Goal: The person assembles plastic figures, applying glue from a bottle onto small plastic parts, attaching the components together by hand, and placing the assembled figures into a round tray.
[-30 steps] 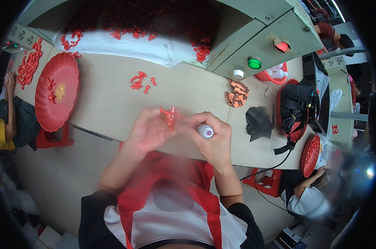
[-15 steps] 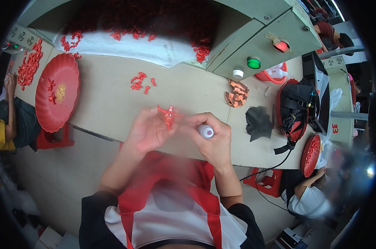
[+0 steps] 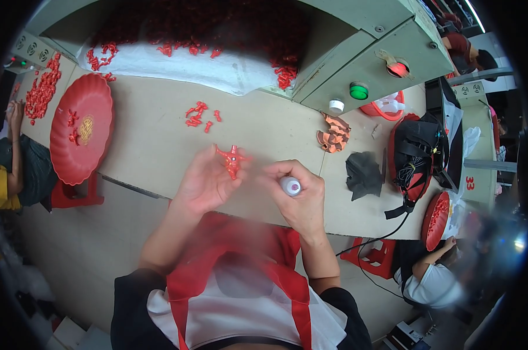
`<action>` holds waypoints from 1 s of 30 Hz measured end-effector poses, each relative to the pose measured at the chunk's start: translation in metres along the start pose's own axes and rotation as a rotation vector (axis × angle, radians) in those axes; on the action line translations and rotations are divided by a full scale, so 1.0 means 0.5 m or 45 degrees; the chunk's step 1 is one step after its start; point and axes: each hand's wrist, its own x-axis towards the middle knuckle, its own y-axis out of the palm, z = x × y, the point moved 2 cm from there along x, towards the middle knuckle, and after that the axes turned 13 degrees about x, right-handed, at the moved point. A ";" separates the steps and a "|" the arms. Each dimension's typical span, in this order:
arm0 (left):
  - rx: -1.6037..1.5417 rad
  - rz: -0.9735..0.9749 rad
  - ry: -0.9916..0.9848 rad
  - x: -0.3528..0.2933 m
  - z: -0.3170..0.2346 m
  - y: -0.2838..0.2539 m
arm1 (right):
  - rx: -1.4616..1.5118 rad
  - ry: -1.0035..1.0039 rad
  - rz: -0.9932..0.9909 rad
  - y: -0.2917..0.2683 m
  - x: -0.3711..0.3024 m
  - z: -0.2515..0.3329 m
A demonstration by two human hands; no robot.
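Note:
In front of my apron, my left hand (image 3: 204, 182) is closed on a glossy red plastic figure (image 3: 232, 161), its arm-like parts spreading to both sides. To the right of it, my right hand (image 3: 299, 192) wraps round a small white bottle (image 3: 290, 186) whose round, purple-marked end faces up. The bottle's other end is hidden or blurred near the right fingertips. The right fingertips point toward the figure, and a gap shows between the hands. Beyond my hands, several small red plastic pieces (image 3: 198, 113) lie loose on the pale table (image 3: 150, 137).
A hooded green machine (image 3: 334, 64) holds a heap of red parts at the back. Left stands a red scalloped tray (image 3: 95, 157). An orange-brown cloth (image 3: 334, 134), a black cloth (image 3: 363, 174) and a black bag (image 3: 417, 146) lie right. People sit at both sides.
The red figure has turned in my left fingers and shifted slightly left. My right hand with the bottle has barely moved.

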 end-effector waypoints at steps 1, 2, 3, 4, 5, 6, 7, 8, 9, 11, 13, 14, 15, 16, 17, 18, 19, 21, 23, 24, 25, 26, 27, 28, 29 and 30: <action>-0.002 -0.008 0.005 0.000 -0.001 -0.001 | 0.001 0.000 0.006 0.001 0.000 -0.001; -0.001 -0.010 0.013 -0.001 -0.002 -0.003 | 0.000 0.015 -0.001 0.002 0.001 -0.002; 0.004 -0.014 0.023 -0.003 -0.005 -0.006 | 0.002 0.028 -0.005 0.004 0.002 -0.003; 0.012 -0.019 0.039 -0.007 -0.007 -0.007 | 0.009 0.024 0.013 0.006 0.001 -0.003; 0.019 -0.025 0.063 -0.012 -0.009 -0.007 | 0.019 0.030 0.001 0.008 0.001 -0.004; 0.042 -0.059 0.090 -0.019 -0.012 -0.008 | 0.034 0.035 -0.005 0.011 0.000 -0.003; 0.070 -0.096 0.129 -0.030 -0.018 -0.006 | 0.053 0.025 0.037 0.014 -0.002 0.000; 0.087 -0.108 0.181 -0.034 -0.026 -0.001 | 0.003 0.030 0.008 0.011 -0.003 0.000; 0.177 -0.132 0.259 -0.037 -0.037 0.004 | -0.044 0.033 -0.016 0.008 -0.004 -0.001; 0.291 -0.171 0.397 -0.063 -0.079 0.015 | -0.064 0.072 -0.089 -0.005 -0.013 -0.003; 0.734 -0.365 0.583 -0.098 -0.140 0.028 | -0.027 0.072 -0.090 -0.021 -0.021 -0.016; 1.101 -0.531 0.744 -0.117 -0.176 0.048 | -0.021 0.100 -0.158 -0.030 -0.022 -0.028; 1.468 -0.696 0.891 -0.138 -0.214 0.067 | -0.013 0.091 -0.141 -0.033 -0.018 -0.037; 1.781 -0.959 1.159 -0.162 -0.252 0.071 | 0.021 0.084 -0.137 -0.034 -0.019 -0.042; 2.123 -1.392 1.213 -0.193 -0.288 0.071 | 0.048 0.080 -0.147 -0.037 -0.020 -0.044; 2.566 -1.716 1.394 -0.220 -0.326 0.073 | 0.048 0.076 -0.151 -0.035 -0.019 -0.045; 2.779 -1.967 1.319 -0.230 -0.341 0.095 | 0.057 0.097 -0.142 -0.031 -0.015 -0.047; 3.282 -2.176 1.039 -0.277 -0.393 0.077 | 0.070 0.110 -0.136 -0.026 -0.011 -0.042; 3.346 -2.195 0.594 -0.287 -0.423 0.072 | 0.051 0.133 -0.085 -0.023 -0.007 -0.039; 3.366 -2.193 0.377 -0.282 -0.433 0.071 | 0.048 0.130 -0.102 -0.028 -0.008 -0.039; 3.376 -2.170 0.387 -0.269 -0.438 0.076 | 0.043 0.130 -0.103 -0.030 -0.009 -0.040; 3.470 -2.188 0.476 -0.256 -0.441 0.083 | 0.038 0.130 -0.101 -0.032 -0.008 -0.041; 3.559 -2.207 0.571 -0.242 -0.445 0.089 | 0.035 0.126 -0.114 -0.034 -0.006 -0.042; 3.601 -2.092 0.909 -0.214 -0.450 0.097 | 0.043 0.122 -0.114 -0.034 -0.006 -0.044; 3.613 -1.955 1.246 -0.168 -0.458 0.107 | 0.049 0.120 -0.116 -0.035 -0.006 -0.044; 3.540 -1.799 1.246 -0.111 -0.465 0.114 | 0.043 0.122 -0.128 -0.035 -0.007 -0.042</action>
